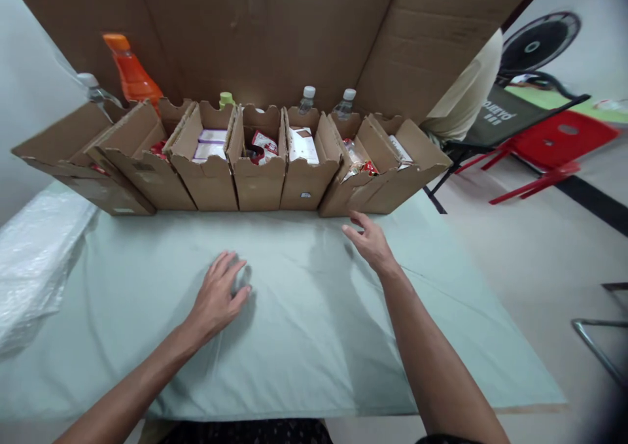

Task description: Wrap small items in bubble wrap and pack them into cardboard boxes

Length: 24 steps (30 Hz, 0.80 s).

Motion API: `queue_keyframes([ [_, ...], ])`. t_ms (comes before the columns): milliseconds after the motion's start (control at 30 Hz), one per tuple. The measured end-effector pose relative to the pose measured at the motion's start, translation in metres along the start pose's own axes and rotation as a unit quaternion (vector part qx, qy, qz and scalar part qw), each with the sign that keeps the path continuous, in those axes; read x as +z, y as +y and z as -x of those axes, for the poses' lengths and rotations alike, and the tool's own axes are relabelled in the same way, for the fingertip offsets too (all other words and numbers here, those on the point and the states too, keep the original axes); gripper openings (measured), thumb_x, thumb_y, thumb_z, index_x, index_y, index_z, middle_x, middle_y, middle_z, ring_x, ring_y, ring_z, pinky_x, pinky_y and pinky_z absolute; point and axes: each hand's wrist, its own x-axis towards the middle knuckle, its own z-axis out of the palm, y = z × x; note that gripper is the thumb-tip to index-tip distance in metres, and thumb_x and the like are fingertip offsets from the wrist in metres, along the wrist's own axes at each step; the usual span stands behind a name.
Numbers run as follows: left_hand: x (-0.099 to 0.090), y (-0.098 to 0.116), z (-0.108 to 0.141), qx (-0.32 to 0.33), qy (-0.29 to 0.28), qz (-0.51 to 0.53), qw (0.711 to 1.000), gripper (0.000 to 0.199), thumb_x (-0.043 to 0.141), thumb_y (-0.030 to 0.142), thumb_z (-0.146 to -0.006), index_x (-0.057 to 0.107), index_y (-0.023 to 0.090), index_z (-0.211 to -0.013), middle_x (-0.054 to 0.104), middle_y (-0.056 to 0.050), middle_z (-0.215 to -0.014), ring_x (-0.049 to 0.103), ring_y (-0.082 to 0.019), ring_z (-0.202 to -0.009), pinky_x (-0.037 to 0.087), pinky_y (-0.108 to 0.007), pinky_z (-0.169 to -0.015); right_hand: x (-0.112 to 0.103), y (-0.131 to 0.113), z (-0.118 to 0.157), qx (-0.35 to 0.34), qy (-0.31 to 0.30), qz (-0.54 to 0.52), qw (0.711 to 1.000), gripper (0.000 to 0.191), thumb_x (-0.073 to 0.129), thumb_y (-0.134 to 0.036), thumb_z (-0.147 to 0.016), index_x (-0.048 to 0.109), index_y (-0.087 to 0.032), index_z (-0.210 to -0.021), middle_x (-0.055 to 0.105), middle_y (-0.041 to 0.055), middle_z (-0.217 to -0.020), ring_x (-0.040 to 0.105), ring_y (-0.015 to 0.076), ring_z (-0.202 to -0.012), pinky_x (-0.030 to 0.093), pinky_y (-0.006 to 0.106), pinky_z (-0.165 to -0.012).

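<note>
My left hand is over the pale green cloth, its fingers apart and nothing in it. Farther right, my right hand reaches toward the row of cardboard bins, also open and holding nothing. Closest to its fingertips is the front of a cardboard bin with colourful packets inside. Other bins in the row hold white boxes, a red and white packet and white and purple boxes. The contents of the leftmost bins are mostly hidden.
Behind the bins stand an orange bottle, several capped bottles and a tall cardboard panel. Bubble wrap covers the table's left side. To the right are a black folding chair, a red stool and a fan.
</note>
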Motion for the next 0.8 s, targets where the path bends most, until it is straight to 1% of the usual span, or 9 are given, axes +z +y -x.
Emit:
queue_keyframes([
  [100, -0.005, -0.012, 0.027, -0.004, 0.008, 0.009, 1.0, 0.038, 0.056, 0.035, -0.094, 0.067, 0.022, -0.128, 0.061, -0.015, -0.147, 0.048, -0.039, -0.146, 0.048, -0.064, -0.113, -0.001, 0.002, 0.003, 0.0, -0.044, 0.027, 0.999, 0.071, 0.072, -0.048, -0.077, 0.062, -0.018, -0.141, 0.058, 0.0192, -0.152, 0.058, 0.0394, -0.135, 0.056, 0.054, -0.099],
  [200, -0.005, -0.013, 0.04, -0.001, 0.036, 0.025, 0.999, 0.033, 0.055, 0.033, -0.097, 0.067, 0.023, -0.126, 0.062, -0.014, -0.147, 0.05, -0.037, -0.145, 0.048, -0.064, -0.114, 0.001, 0.0, -0.005, -0.006, -0.075, 0.04, 0.996, 0.08, 0.072, -0.054, -0.08, 0.054, -0.018, -0.149, 0.05, 0.0194, -0.159, 0.053, 0.039, -0.141, 0.056, 0.052, -0.099],
  [333, -0.004, -0.012, 0.042, -0.001, 0.058, 0.046, 0.997, 0.03, 0.055, 0.031, -0.098, 0.068, 0.023, -0.125, 0.064, -0.014, -0.143, 0.054, -0.036, -0.141, 0.052, -0.062, -0.111, 0.003, -0.005, -0.015, -0.009, -0.029, 0.036, 0.999, 0.082, 0.074, -0.06, -0.077, 0.058, -0.017, -0.144, 0.057, 0.0211, -0.152, 0.057, 0.0405, -0.136, 0.058, 0.052, -0.096],
  [400, -0.003, -0.012, 0.041, 0.001, 0.063, 0.06, 0.996, 0.03, 0.055, 0.029, -0.098, 0.068, 0.023, -0.124, 0.065, -0.013, -0.143, 0.056, -0.035, -0.14, 0.053, -0.062, -0.11, 0.0, -0.014, -0.012, -0.009, -0.006, 0.044, 0.999, 0.073, 0.075, -0.06, -0.075, 0.066, -0.018, -0.134, 0.067, 0.0202, -0.14, 0.065, 0.04, -0.125, 0.059, 0.053, -0.092],
  [500, -0.003, -0.013, 0.041, -0.001, 0.075, 0.076, 0.994, 0.029, 0.056, 0.026, -0.097, 0.069, 0.023, -0.123, 0.065, -0.013, -0.142, 0.057, -0.033, -0.138, 0.053, -0.06, -0.11, -0.008, -0.043, -0.001, -0.042, 0.02, 0.053, 0.998, 0.051, 0.07, -0.052, -0.082, 0.072, -0.02, -0.121, 0.076, 0.0148, -0.119, 0.073, 0.0336, -0.106, 0.06, 0.052, -0.091],
  [600, -0.002, -0.012, 0.041, -0.007, 0.089, 0.074, 0.993, 0.028, 0.056, 0.026, -0.097, 0.07, 0.022, -0.121, 0.066, -0.014, -0.14, 0.058, -0.033, -0.137, 0.053, -0.06, -0.111, -0.007, -0.09, -0.007, -0.117, 0.025, 0.055, 0.991, 0.049, 0.066, -0.04, -0.087, 0.067, -0.023, -0.133, 0.078, 0.0091, -0.109, 0.074, 0.0259, -0.09, 0.06, 0.047, -0.089],
  [700, -0.001, -0.01, 0.041, -0.008, 0.091, 0.065, 0.994, 0.027, 0.055, 0.025, -0.096, 0.07, 0.021, -0.119, 0.066, -0.015, -0.139, 0.058, -0.034, -0.137, 0.054, -0.06, -0.11, 0.01, -0.133, -0.04, -0.15, -0.001, 0.085, 0.985, 0.064, 0.065, -0.029, -0.086, 0.055, -0.024, -0.149, 0.077, 0.0043, -0.091, 0.071, 0.0235, -0.076, 0.058, 0.048, -0.089],
  [733, -0.001, -0.01, 0.041, -0.01, 0.091, 0.064, 0.994, 0.028, 0.055, 0.024, -0.096, 0.07, 0.021, -0.118, 0.067, -0.014, -0.139, 0.058, -0.034, -0.136, 0.054, -0.059, -0.109, 0.019, -0.142, -0.054, -0.146, -0.011, 0.1, 0.984, 0.062, 0.064, -0.025, -0.085, 0.057, -0.022, -0.147, 0.076, 0.0033, -0.083, 0.071, 0.0244, -0.075, 0.057, 0.049, -0.09],
  [800, -0.001, -0.01, 0.04, -0.016, 0.092, 0.066, 0.993, 0.027, 0.055, 0.024, -0.095, 0.071, 0.022, -0.117, 0.067, -0.013, -0.138, 0.059, -0.033, -0.136, 0.055, -0.059, -0.109, 0.033, -0.155, -0.076, -0.13, -0.017, 0.129, 0.983, 0.042, 0.063, -0.022, -0.084, 0.071, -0.02, -0.125, 0.072, 0.0029, -0.069, 0.071, 0.027, -0.078, 0.056, 0.049, -0.09],
])
